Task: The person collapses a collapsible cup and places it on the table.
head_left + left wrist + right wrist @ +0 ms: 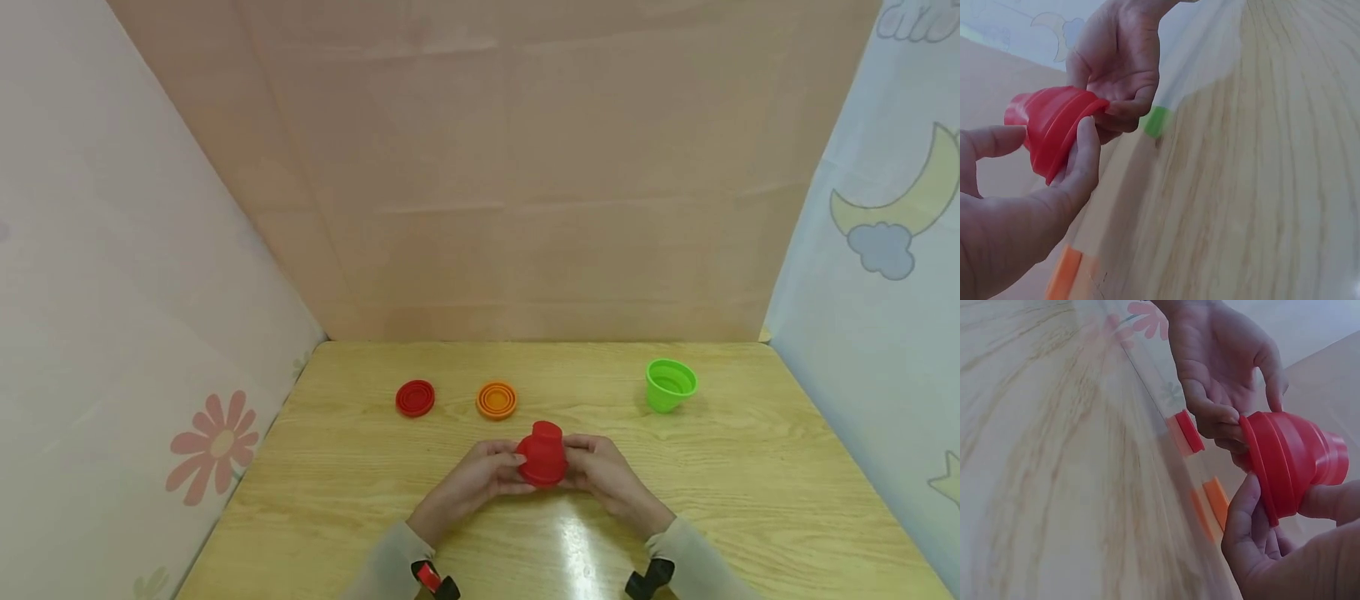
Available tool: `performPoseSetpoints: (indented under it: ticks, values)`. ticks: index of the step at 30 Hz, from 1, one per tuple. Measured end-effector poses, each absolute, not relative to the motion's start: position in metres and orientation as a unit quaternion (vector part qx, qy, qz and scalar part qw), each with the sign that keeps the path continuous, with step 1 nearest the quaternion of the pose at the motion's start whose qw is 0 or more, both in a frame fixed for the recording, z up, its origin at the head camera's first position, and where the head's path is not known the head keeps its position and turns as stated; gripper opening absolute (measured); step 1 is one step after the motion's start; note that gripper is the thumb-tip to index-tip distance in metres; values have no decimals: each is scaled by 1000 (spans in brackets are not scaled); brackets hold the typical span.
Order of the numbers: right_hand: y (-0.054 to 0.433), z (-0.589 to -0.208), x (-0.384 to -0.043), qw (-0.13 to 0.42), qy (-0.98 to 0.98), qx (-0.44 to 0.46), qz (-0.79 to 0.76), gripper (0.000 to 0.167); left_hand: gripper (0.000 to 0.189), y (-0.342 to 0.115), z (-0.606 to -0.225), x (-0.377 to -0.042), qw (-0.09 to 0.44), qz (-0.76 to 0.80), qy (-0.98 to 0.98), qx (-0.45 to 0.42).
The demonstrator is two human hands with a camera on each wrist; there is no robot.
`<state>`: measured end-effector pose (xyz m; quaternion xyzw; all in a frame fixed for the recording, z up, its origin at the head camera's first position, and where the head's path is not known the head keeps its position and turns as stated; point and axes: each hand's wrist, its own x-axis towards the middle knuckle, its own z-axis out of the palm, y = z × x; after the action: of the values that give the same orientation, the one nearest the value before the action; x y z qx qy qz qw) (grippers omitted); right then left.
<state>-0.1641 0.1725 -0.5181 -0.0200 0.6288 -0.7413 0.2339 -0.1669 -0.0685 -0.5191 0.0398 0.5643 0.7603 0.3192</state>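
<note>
A red collapsible silicone cup (543, 456), its rings partly unfolded, is held above the table between both hands. Its narrow base points up and away, and the wide rim faces down toward the person. My left hand (488, 472) grips it from the left, thumb on the outer wall and fingers at the rim, as the left wrist view shows on the cup (1057, 131). From the other side my right hand (604, 475) pinches it too, with the thumb on the wall and the fingers under the rim of the cup (1285, 465) in the right wrist view.
Behind the hands lie a flat, folded red cup (415, 398) and a flat, folded orange cup (497, 401). An unfolded green cup (671, 385) stands upright at the back right. The wooden table (315, 483) meets a wall at the back and both sides.
</note>
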Motion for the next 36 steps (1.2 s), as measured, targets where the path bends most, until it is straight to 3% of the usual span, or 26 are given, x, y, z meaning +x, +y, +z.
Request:
performPoseSetpoints:
  ticks: [5, 11, 17, 29, 36]
  values:
    - [173, -521, -165, 244, 620, -17, -746, 44, 27, -61, -518, -163, 296, 748, 594, 27]
    - [179, -527, -168, 292, 551, -46, -781, 25, 36, -61, -519, -168, 260, 725, 637, 15]
    - [185, -530, -172, 329, 509, -85, -791, 32, 40, -65, -522, -174, 242, 718, 653, 9]
    - [175, -526, -168, 282, 574, -40, -768, 42, 43, -61, -516, -174, 231, 708, 668, 9]
    - [177, -522, -168, 266, 597, -24, -756, 48, 63, -68, -514, -175, 268, 686, 673, 71]
